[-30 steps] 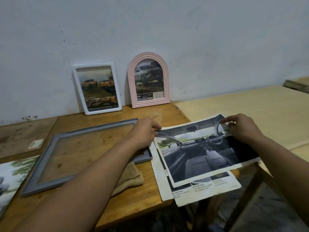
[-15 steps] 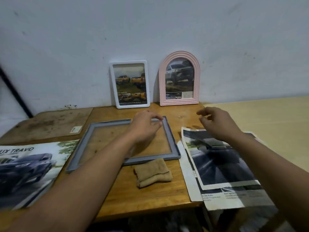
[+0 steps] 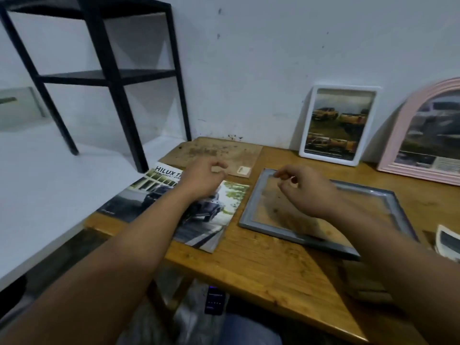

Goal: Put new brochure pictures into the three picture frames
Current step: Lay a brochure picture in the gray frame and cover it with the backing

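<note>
An empty grey picture frame (image 3: 251,207) lies flat on the wooden table (image 3: 268,267). My right hand (image 3: 306,190) hovers over the frame's left part, fingers loosely curled and holding nothing. My left hand (image 3: 201,180) hangs above a car brochure (image 3: 199,230) that lies at the table's left end, fingers apart and empty. A white frame (image 3: 338,124) and a pink arched frame (image 3: 428,135) lean against the wall, each with a truck picture inside. The corner of another brochure page (image 3: 446,241) shows at the right edge.
A black metal shelf (image 3: 107,70) stands on a white ledge (image 3: 44,190) to the left of the table. A worn backing board (image 3: 219,153) with a small tag lies at the table's back left. A dark phone (image 3: 215,301) shows below the table's front edge.
The view has swung left. Both hands let go of the car-interior page and moved left: the left hand from the grey frame to the brochure, the right hand to over the frame.
</note>
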